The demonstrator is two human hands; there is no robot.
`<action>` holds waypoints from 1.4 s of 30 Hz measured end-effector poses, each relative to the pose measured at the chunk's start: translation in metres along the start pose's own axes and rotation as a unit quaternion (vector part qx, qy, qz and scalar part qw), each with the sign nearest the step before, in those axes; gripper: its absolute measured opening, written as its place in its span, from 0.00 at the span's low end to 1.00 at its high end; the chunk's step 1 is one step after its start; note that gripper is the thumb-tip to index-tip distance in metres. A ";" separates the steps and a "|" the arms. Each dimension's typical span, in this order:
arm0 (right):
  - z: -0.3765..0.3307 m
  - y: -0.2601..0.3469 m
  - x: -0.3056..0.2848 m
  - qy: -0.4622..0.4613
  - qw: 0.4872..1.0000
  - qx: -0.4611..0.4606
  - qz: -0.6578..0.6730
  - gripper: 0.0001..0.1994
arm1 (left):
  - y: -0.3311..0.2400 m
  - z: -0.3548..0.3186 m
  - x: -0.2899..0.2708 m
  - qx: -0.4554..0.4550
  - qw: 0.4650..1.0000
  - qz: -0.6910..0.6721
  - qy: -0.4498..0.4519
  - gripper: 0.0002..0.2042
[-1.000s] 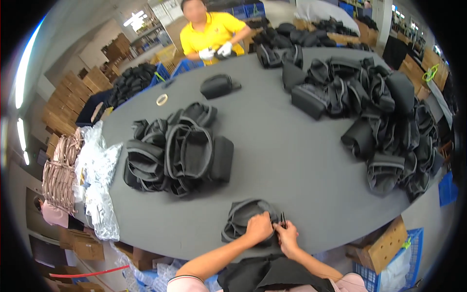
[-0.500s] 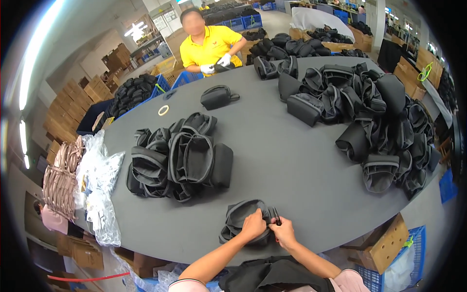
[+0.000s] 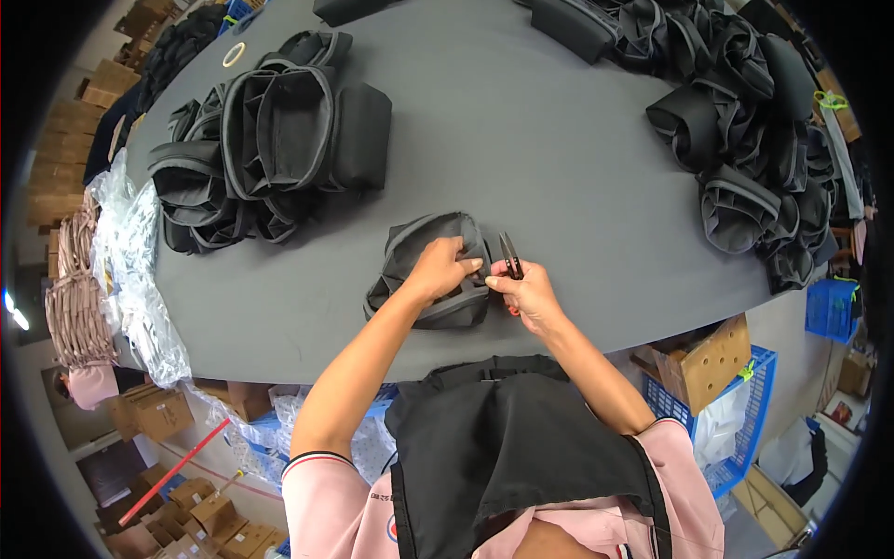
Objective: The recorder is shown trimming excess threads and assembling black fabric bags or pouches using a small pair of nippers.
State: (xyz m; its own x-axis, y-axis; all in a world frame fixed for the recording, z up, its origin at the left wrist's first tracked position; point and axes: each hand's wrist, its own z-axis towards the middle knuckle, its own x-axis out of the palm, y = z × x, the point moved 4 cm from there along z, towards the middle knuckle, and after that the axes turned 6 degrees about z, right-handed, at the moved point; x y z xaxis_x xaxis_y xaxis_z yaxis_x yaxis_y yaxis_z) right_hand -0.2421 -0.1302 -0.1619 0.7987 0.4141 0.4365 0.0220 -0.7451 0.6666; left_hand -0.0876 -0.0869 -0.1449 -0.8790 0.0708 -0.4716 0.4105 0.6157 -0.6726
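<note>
An open black fabric bag (image 3: 407,250) with grey-edged rims lies on the grey table near its front edge. My left hand (image 3: 445,268) reaches over the opening, its thumb and fingers closed on the bag's right-hand rim. Just right of that rim, my right hand (image 3: 529,296) holds a small pair of scissors (image 3: 508,255), blades pointing up and away from me. Its thumb and fingertips come close to the rim; whether they also pinch the fabric or a thread, I cannot make out. A bit of red shows below the palm, apparently the scissors' handle.
A cluster of similar bags (image 3: 279,126) stands at left, with a larger pile (image 3: 736,121) at right. Clear plastic wrapping (image 3: 130,261) and brownish bundled strips (image 3: 79,289) line the left edge. A tape ring (image 3: 234,54) lies far left. A blue crate (image 3: 756,410) stands below the table, right.
The view has tilted down, so the co-worker in yellow is out of sight and my apron shows. Both hands stay at the same bag, the scissors still in my right hand.
</note>
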 end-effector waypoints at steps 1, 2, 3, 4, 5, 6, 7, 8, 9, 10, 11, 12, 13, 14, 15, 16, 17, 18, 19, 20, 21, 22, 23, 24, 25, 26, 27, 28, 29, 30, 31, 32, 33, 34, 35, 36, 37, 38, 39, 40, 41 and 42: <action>-0.002 0.000 -0.003 -0.029 0.999 -0.006 -0.042 0.08 | 0.003 0.003 0.004 -0.005 1.000 0.000 0.005 0.10; -0.004 -0.001 -0.006 -0.033 0.998 -0.002 -0.044 0.08 | 0.005 0.004 0.007 -0.006 1.000 -0.004 0.009 0.10; -0.007 0.000 -0.009 -0.035 0.996 -0.013 -0.086 0.09 | 0.006 0.005 0.007 0.010 1.000 0.010 0.000 0.09; -0.010 0.000 -0.013 -0.036 0.991 -0.024 -0.128 0.11 | 0.005 0.004 0.009 0.025 0.999 0.023 -0.009 0.09; -0.015 -0.001 -0.018 -0.039 0.990 -0.020 -0.131 0.11 | 0.003 0.003 0.011 0.019 0.998 0.048 -0.025 0.09; -0.025 0.011 -0.021 -0.066 0.940 -0.175 -0.284 0.12 | 0.000 0.002 0.013 0.019 0.999 0.043 -0.023 0.09; -0.038 0.022 -0.019 -0.084 0.844 -0.319 -0.422 0.13 | -0.003 0.000 0.014 0.019 0.998 0.052 -0.024 0.11; -0.043 0.026 -0.020 -0.080 0.844 -0.316 -0.426 0.13 | -0.004 -0.003 0.013 0.019 0.998 0.061 -0.026 0.13; -0.049 0.032 -0.016 -0.058 0.817 -0.310 -0.483 0.13 | -0.005 -0.004 0.011 0.015 0.998 0.056 -0.027 0.13; -0.054 0.036 -0.013 -0.040 0.784 -0.305 -0.539 0.14 | -0.010 -0.004 0.009 0.022 0.997 0.069 -0.019 0.13; -0.055 0.040 -0.009 -0.010 0.741 -0.352 -0.572 0.14 | -0.014 -0.004 0.007 0.029 0.996 0.082 -0.012 0.13; -0.054 0.043 -0.008 -0.008 0.741 -0.349 -0.574 0.14 | -0.017 -0.004 0.006 0.028 0.996 0.079 -0.010 0.13; -0.054 0.046 -0.003 0.008 0.703 -0.376 -0.604 0.14 | -0.020 -0.004 0.004 0.026 0.996 0.090 -0.009 0.13; -0.054 0.048 0.001 0.023 0.663 -0.401 -0.632 0.14 | -0.021 -0.004 0.003 0.023 0.995 0.101 -0.008 0.13; -0.052 0.050 0.002 0.026 0.663 -0.399 -0.633 0.14 | -0.012 0.002 0.009 0.032 0.991 0.127 -0.023 0.14; -0.051 0.052 0.003 0.026 0.641 -0.411 -0.648 0.14 | -0.016 0.001 0.009 0.031 0.991 0.125 -0.022 0.14; -0.050 0.054 0.004 0.027 0.618 -0.422 -0.663 0.13 | -0.022 0.000 0.008 0.019 0.990 0.136 -0.013 0.14; -0.049 0.055 0.004 0.027 0.618 -0.420 -0.664 0.13 | -0.026 -0.001 0.009 0.008 0.989 0.147 -0.003 0.14; -0.047 0.055 0.005 0.035 0.605 -0.422 -0.674 0.13 | -0.025 0.000 0.011 0.006 0.989 0.146 -0.003 0.14; -0.046 0.055 0.006 0.042 0.592 -0.425 -0.683 0.12 | -0.023 0.001 0.012 0.010 0.988 0.155 -0.006 0.14; -0.045 0.056 0.007 0.043 0.593 -0.423 -0.684 0.12 | -0.022 0.002 0.013 0.014 0.986 0.164 -0.009 0.14; -0.043 0.055 0.006 0.051 0.597 -0.410 -0.688 0.13 | -0.023 0.002 0.013 0.012 0.987 0.162 -0.008 0.14; -0.042 0.055 0.006 0.058 0.600 -0.396 -0.693 0.14 | -0.024 0.003 0.011 0.013 0.986 0.163 0.003 0.14; -0.043 0.055 0.005 0.059 0.601 -0.393 -0.693 0.14 | -0.025 0.004 0.011 0.014 0.986 0.164 0.014 0.14; -0.043 0.056 0.004 0.063 0.607 -0.391 -0.689 0.12 | -0.024 0.005 0.011 0.013 0.986 0.163 0.015 0.14; -0.043 0.057 0.004 0.068 0.614 -0.388 -0.684 0.10 | -0.024 0.007 0.012 0.016 0.986 0.165 0.016 0.14; -0.044 0.058 0.004 0.068 0.615 -0.386 -0.684 0.10 | -0.023 0.008 0.013 0.018 0.986 0.167 0.016 0.14; -0.044 0.059 0.004 0.069 0.612 -0.380 -0.690 0.10 | -0.023 0.008 0.013 0.017 0.986 0.167 0.018 0.14; -0.044 0.060 0.004 0.069 0.610 -0.374 -0.695 0.10 | -0.022 0.008 0.013 0.019 0.986 0.165 0.016 0.14; -0.043 0.060 0.005 0.069 0.611 -0.373 -0.695 0.10 | -0.022 0.008 0.013 0.021 0.986 0.164 0.014 0.14; -0.042 0.061 0.006 0.079 0.611 -0.375 -0.692 0.11 | -0.021 0.009 0.013 0.021 0.986 0.164 0.015 0.14; -0.042 0.061 0.007 0.089 0.612 -0.378 -0.689 0.11 | -0.019 0.009 0.014 0.027 0.987 0.157 0.017 0.16; -0.042 0.062 0.008 0.089 0.612 -0.377 -0.689 0.11 | -0.019 0.009 0.014 0.032 0.988 0.150 0.019 0.18; -0.040 0.062 0.009 0.094 0.607 -0.374 -0.695 0.11 | -0.018 0.010 0.014 0.031 0.988 0.149 0.021 0.18; -0.039 0.062 0.010 0.099 0.602 -0.370 -0.701 0.11 | -0.018 0.011 0.015 0.029 0.988 0.148 0.024 0.18; -0.038 0.061 0.009 0.100 0.602 -0.369 -0.701 0.11 | -0.018 0.011 0.015 0.026 0.989 0.146 0.026 0.18; -0.037 0.059 0.010 0.103 0.584 -0.370 -0.715 0.11 | -0.018 0.011 0.015 0.026 0.989 0.146 0.025 0.18; -0.036 0.058 0.010 0.107 0.565 -0.371 -0.729 0.11 | -0.019 0.010 0.016 0.023 0.987 0.155 0.020 0.16; -0.037 0.058 0.010 0.107 0.565 -0.371 -0.729 0.11 | -0.019 0.009 0.016 0.020 0.986 0.164 0.015 0.14; -0.040 0.060 0.009 0.095 0.581 -0.375 -0.717 0.10 | -0.020 0.009 0.015 0.019 0.986 0.164 0.014 0.14; -0.042 0.061 0.009 0.083 0.596 -0.377 -0.704 0.10 | -0.020 0.008 0.014 0.013 0.987 0.160 0.021 0.14; -0.045 0.060 0.009 0.084 0.596 -0.378 -0.704 0.10 | -0.020 0.007 0.014 0.007 0.987 0.156 0.028 0.14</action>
State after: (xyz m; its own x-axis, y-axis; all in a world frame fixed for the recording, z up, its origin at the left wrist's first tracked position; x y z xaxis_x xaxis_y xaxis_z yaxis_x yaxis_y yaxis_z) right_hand -0.2605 -0.1475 -0.0912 0.2354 0.4452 -0.8639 0.2708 0.8237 0.4982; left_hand -0.1064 -0.1039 -0.1421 -0.7209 0.2988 -0.6253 0.6664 0.5465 -0.5071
